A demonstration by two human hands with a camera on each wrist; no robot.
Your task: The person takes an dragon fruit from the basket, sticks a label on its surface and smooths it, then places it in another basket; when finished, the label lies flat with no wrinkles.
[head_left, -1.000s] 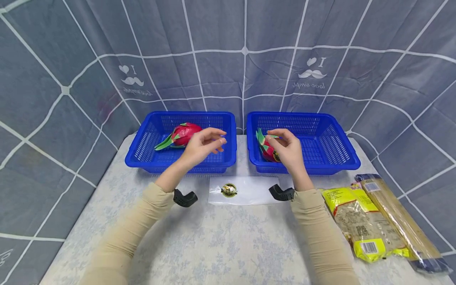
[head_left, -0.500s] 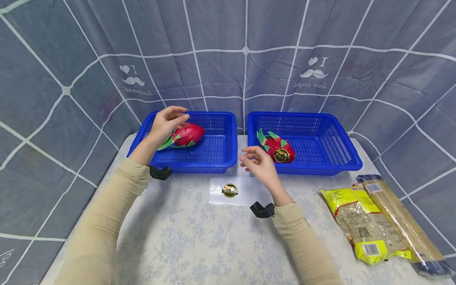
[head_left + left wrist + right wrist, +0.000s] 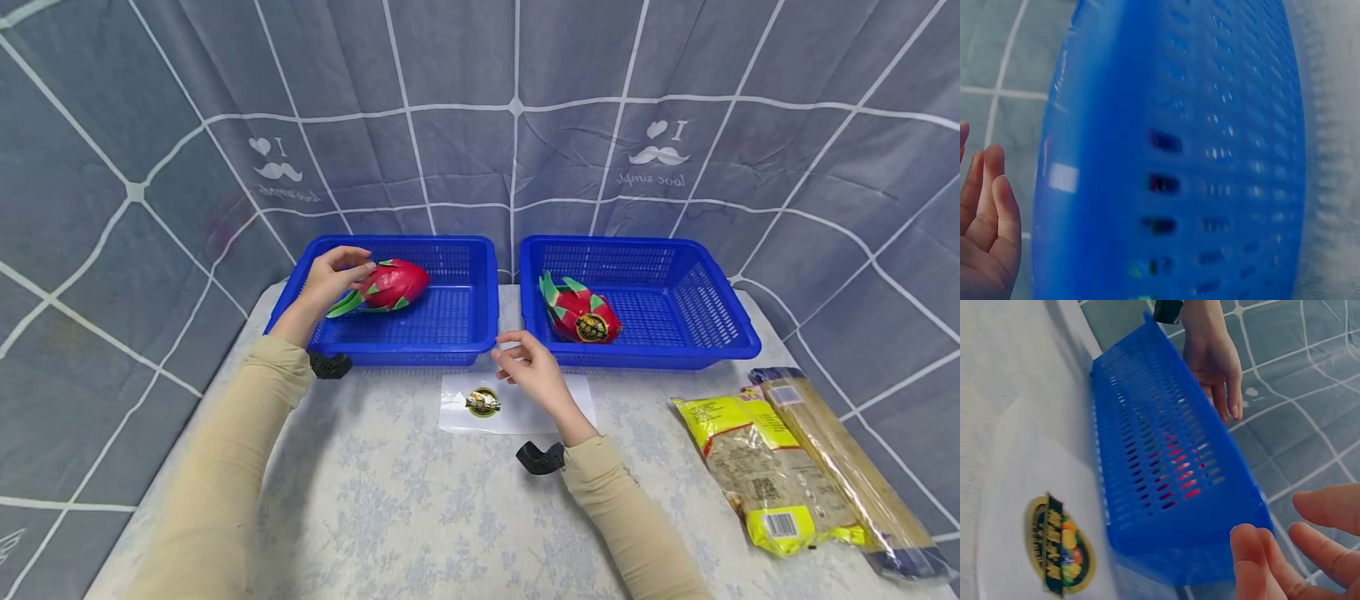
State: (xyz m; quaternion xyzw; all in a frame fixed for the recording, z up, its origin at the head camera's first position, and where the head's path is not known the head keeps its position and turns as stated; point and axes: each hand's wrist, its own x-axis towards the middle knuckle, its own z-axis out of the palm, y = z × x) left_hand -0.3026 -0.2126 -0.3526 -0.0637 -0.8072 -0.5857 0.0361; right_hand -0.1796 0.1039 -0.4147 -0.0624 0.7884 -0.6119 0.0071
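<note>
A pink dragon fruit (image 3: 397,285) with green leafy tips lies in the left blue basket (image 3: 397,348). My left hand (image 3: 330,279) is over that basket at the leafy end of the fruit, fingers loosely bent; whether it touches the fruit I cannot tell. In the left wrist view the fingers (image 3: 1005,206) show beyond the basket's rim and grip nothing. A second dragon fruit (image 3: 579,312), bearing a black and gold label, lies in the right blue basket (image 3: 675,354). My right hand (image 3: 534,375) hovers by the left basket's front right corner, fingers relaxed and holding nothing.
Between the baskets and me lies a white sheet (image 3: 551,404) with a round black and gold sticker (image 3: 482,402). At the right are a yellow and clear food packet (image 3: 757,467) and a long pack of dried noodle-like sticks (image 3: 847,467). Grey-blue curtains (image 3: 465,167) close the back and sides.
My left hand has moved left from the basket's middle to the fruit's leafy end, rising and then lowering. My right hand has left the right basket, moving left and toward me.
</note>
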